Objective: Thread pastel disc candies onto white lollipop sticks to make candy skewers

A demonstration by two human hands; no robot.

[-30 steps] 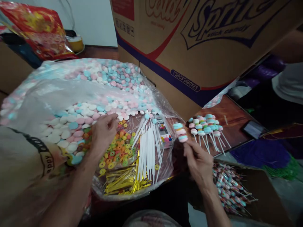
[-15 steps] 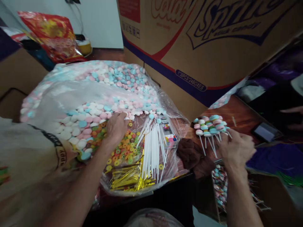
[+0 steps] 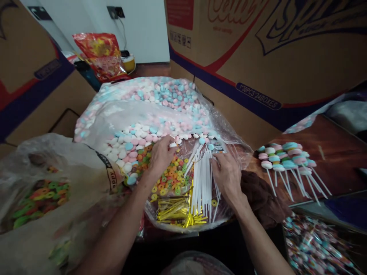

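Observation:
My left hand (image 3: 164,154) is over the tray's middle, thumb and fingers pinched on a white button-shaped candy (image 3: 172,145). My right hand (image 3: 228,173) is at the upper right side of a bundle of white lollipop sticks (image 3: 202,183); its thumb and forefinger are slightly apart beside the sticks, and the other fingers are partly hidden. Pink, white and blue candies (image 3: 133,154) lie left of my left hand. Ring-shaped gummies (image 3: 170,175) are spread below it. Gold twist ties (image 3: 173,210) lie at the near edge.
Finished candy skewers (image 3: 286,156) lie on the wooden table at right, beside a brown cloth (image 3: 262,198). A box of wrapped candies (image 3: 318,240) is below them. At left stands a bag of gummy rings (image 3: 43,198). Large cartons (image 3: 226,84) stand behind.
My right hand has let go of the candy skewers at right and moved left to the white sticks. The view has turned right. My left hand stays near the candies.

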